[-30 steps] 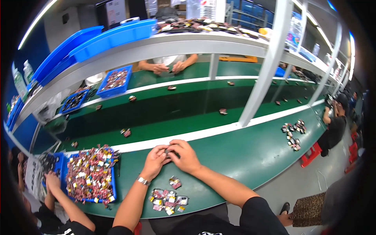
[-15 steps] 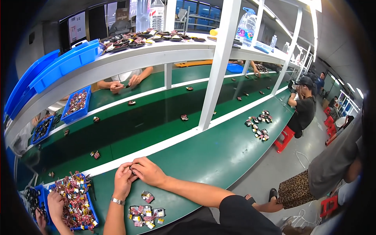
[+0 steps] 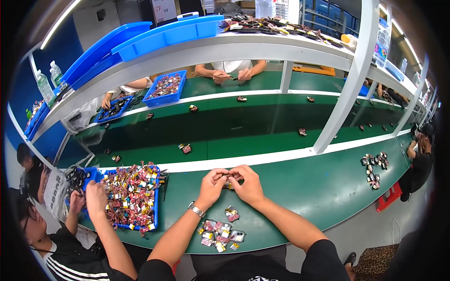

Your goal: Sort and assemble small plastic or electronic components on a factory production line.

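Observation:
My left hand point(image 3: 212, 185) and my right hand point(image 3: 247, 184) meet over the green bench point(image 3: 304, 187), fingertips pinched together on one small wired part point(image 3: 229, 180) held between them. A watch sits on my left wrist. Below my hands lies a small pile of flat silver and pink parts point(image 3: 220, 230) near the bench's front edge.
A blue tray point(image 3: 131, 194) heaped with small red and gold parts sits to my left, where a neighbouring person's hand point(image 3: 93, 196) reaches in. A dark green conveyor belt point(image 3: 225, 131) carries scattered parts. Another person's hands point(image 3: 229, 75) work across it. A white post point(image 3: 342, 93) rises right; more parts point(image 3: 374, 165) lie far right.
The view has swung back to the left, bringing the blue tray and neighbour into fuller view. My hands stay together at the same spot on the bench, still pinching the small part.

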A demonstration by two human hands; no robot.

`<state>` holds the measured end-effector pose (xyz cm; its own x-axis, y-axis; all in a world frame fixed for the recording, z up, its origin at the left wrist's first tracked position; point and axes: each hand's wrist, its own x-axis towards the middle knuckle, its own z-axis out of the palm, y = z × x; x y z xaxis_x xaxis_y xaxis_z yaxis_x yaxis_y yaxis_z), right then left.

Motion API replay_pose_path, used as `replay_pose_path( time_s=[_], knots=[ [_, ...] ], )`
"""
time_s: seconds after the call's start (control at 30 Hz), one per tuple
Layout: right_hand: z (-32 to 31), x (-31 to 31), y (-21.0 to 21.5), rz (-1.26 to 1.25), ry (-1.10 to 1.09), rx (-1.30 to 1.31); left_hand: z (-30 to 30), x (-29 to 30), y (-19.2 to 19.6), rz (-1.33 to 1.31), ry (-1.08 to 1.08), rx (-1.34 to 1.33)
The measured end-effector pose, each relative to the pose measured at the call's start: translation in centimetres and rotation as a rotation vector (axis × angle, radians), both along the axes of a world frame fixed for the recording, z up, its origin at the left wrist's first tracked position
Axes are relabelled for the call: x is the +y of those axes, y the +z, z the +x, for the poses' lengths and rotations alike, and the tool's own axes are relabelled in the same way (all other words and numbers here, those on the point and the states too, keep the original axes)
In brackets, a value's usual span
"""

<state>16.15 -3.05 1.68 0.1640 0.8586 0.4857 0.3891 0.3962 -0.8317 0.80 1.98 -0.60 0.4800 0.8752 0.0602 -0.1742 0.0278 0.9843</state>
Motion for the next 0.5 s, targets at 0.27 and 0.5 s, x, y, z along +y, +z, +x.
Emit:
replay_pose_path(
  time_s=[0.27, 0.5],
  knots=[
    [0.3, -0.5, 1.1, 0.246, -0.099, -0.414, -0.6, 0.4, 0.7, -0.172, -0.18, -0.16],
    [0.4, -0.3, 0.3, 0.295, -0.166, -0.661, -0.3, 0.5, 0.9, -0.192, -0.166, -0.13]
  ],
)
